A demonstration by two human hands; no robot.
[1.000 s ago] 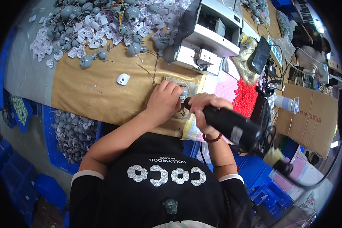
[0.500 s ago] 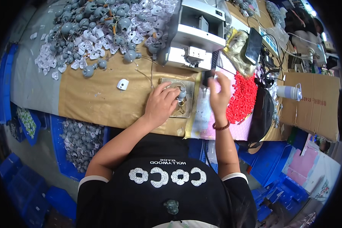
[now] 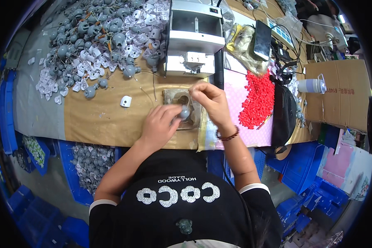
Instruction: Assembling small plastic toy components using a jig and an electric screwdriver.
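My left hand (image 3: pixel 158 126) has its fingers and thumb closed round a small grey ball-shaped part (image 3: pixel 185 113), held over the worn fixture block (image 3: pixel 168 98) with shaped hollows. My right hand (image 3: pixel 213 103) is raised just right of the block, thumb and fingertips pinched together above its right edge. What they hold, if anything, is too small to make out. A dark upright cylinder (image 3: pixel 218 68) stands behind that hand, beside the white-and-silver machine (image 3: pixel 196 41). One white curved plastic cover (image 3: pixel 126 101) lies on the brown mat left of my left hand.
Grey ball parts with wires and white covers form a large heap (image 3: pixel 95 49) at the back left. Red small pieces (image 3: pixel 256 101) lie on pink sheeting at right, near a phone (image 3: pixel 262 39), a black bag (image 3: pixel 283 115) and a bottle (image 3: pixel 312 86). A blue bin (image 3: pixel 66 159) stands below the table's front edge.
My right hand has moved left from beside the red pieces to the fixture block, its fingers now pinched. My left hand has lifted the grey ball part slightly out of the block's hollow.
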